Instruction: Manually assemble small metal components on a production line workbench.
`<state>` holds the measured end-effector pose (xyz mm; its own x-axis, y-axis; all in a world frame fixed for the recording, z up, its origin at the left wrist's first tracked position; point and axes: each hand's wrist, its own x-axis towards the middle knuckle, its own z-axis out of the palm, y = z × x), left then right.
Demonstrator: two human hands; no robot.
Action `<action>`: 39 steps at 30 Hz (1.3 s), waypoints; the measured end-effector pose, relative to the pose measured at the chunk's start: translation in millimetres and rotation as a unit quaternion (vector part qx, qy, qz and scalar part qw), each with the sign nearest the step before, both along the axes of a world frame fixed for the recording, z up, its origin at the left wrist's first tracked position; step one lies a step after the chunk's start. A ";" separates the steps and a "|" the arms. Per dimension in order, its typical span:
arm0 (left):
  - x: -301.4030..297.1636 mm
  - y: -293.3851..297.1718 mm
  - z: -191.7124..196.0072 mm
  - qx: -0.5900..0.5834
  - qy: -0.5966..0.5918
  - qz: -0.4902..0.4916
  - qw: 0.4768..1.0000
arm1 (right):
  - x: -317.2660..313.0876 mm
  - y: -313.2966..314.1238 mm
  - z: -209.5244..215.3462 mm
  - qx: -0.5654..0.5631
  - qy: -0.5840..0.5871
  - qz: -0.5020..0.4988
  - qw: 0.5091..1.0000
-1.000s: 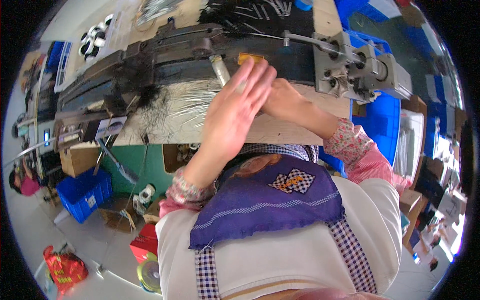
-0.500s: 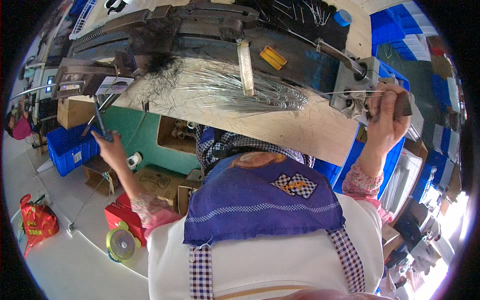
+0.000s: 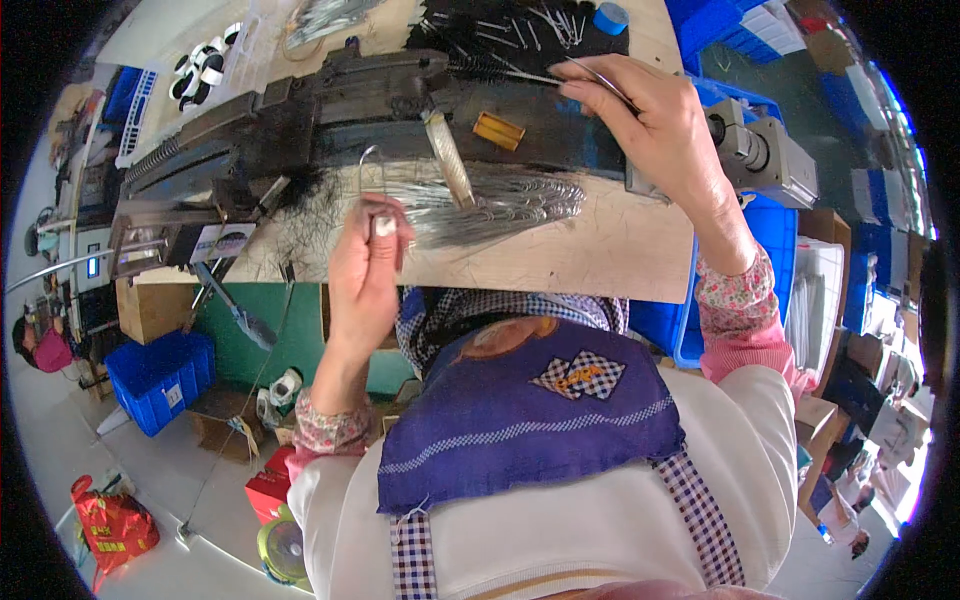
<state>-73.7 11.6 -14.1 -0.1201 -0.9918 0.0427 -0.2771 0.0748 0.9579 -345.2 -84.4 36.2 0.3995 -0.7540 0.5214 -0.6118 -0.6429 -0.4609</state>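
Note:
Over the left part of the bench, my left hand (image 3: 366, 270) is closed with its fingers pinched, and a bent wire loop (image 3: 371, 165) rises from them. A white wrap shows on one of its digits. My right hand (image 3: 655, 118) is closed on the end of a thin twisted-wire brush (image 3: 510, 72), whose dark bristled part points left above the machine. Between the hands, a pile of bent silvery wires (image 3: 500, 208) lies on the wooden bench top (image 3: 610, 245), with a metal bar (image 3: 450, 160) reaching down over it.
A long dark metal machine (image 3: 340, 105) spans the bench, with a motor-like unit (image 3: 765, 150) at its right end. A yellow block (image 3: 498, 130) rests on it. Finished-looking brushes lie on a black mat (image 3: 470, 30) beside a blue round lid (image 3: 610, 18). The lever handle (image 3: 255, 328) hangs at left.
My left hand has left the lever area and come right over the bench, now with a bent wire loop. My right hand has moved from the machine's right end up and left, now holding the brush.

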 end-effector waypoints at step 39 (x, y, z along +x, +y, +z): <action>-62.1 -100.1 23.8 -0.152 -0.189 -0.170 0.955 | 1.7 -98.7 20.9 0.013 0.278 -0.063 0.958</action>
